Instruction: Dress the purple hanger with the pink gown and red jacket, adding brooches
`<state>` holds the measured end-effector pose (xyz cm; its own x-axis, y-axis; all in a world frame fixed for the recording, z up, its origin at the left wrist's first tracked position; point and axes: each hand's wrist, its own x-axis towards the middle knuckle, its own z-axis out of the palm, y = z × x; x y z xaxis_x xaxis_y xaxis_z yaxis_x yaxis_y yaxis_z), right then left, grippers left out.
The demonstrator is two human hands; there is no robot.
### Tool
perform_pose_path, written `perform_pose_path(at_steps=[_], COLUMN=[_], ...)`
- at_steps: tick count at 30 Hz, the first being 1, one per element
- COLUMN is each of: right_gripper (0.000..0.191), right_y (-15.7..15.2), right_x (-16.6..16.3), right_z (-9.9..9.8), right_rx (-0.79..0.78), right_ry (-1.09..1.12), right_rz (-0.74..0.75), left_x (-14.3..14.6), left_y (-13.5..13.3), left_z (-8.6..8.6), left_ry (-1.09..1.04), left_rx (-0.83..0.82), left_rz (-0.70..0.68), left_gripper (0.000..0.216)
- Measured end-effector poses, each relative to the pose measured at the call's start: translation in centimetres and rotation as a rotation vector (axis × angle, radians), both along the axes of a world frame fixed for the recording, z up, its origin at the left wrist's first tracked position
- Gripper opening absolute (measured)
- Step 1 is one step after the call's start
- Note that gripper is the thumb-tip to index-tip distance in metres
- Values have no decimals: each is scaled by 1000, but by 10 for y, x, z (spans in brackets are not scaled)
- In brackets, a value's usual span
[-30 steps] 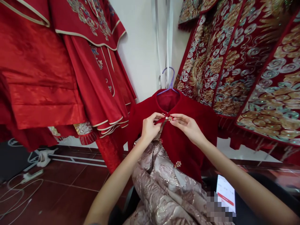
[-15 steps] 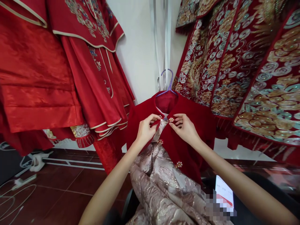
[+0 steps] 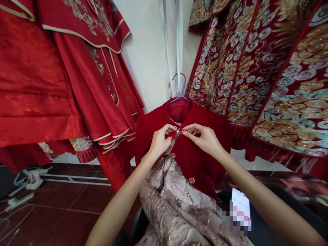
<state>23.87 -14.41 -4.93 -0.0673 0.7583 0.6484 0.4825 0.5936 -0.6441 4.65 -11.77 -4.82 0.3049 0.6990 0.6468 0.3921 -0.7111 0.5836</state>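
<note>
A dark red jacket [image 3: 200, 153] hangs on a purple hanger [image 3: 183, 87] in front of me. My left hand [image 3: 162, 138] pinches the jacket's left front edge just below the collar, at a small beaded fastener. Opposite it, my right hand [image 3: 201, 135] pinches the other front edge at its beaded clasp; the two edges meet between my fingertips, which partly hide the fastener. Lower down, the fronts part over a shiny pinkish-silver brocade garment [image 3: 174, 205]. Two beaded flower buttons show below, an upper one [image 3: 172, 155] and a lower one [image 3: 191, 180].
Red garments [image 3: 89, 85] with pale trim hang at the left. Heavily embroidered red panels [image 3: 256, 85] hang at the right. A lit phone [image 3: 241, 205] lies on a dark surface by my right forearm. White shoes [image 3: 34, 179] and cables [image 3: 20, 212] are at the lower left.
My right hand has moved left with the jacket's edge, bringing the two collar fronts together. The gap below the collar has narrowed. The view has shifted slightly.
</note>
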Motion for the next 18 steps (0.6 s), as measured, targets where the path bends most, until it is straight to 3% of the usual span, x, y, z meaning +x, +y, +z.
perform_pose_path(at_steps=[10, 15, 18], right_gripper=[13, 15, 18], right_y=[0, -3, -3], right_x=[-9, -8, -7], right_z=[-2, 0, 3], right_rx=[171, 201, 203], right_ry=[-20, -37, -56], right_rz=[-37, -11, 12], left_x=[-2, -4, 1], left_y=[-4, -8, -9], left_z=[6, 23, 35], left_ry=[51, 212, 323], left_rx=[-6, -16, 78], left_rz=[-69, -23, 60], left_gripper=[32, 24, 19])
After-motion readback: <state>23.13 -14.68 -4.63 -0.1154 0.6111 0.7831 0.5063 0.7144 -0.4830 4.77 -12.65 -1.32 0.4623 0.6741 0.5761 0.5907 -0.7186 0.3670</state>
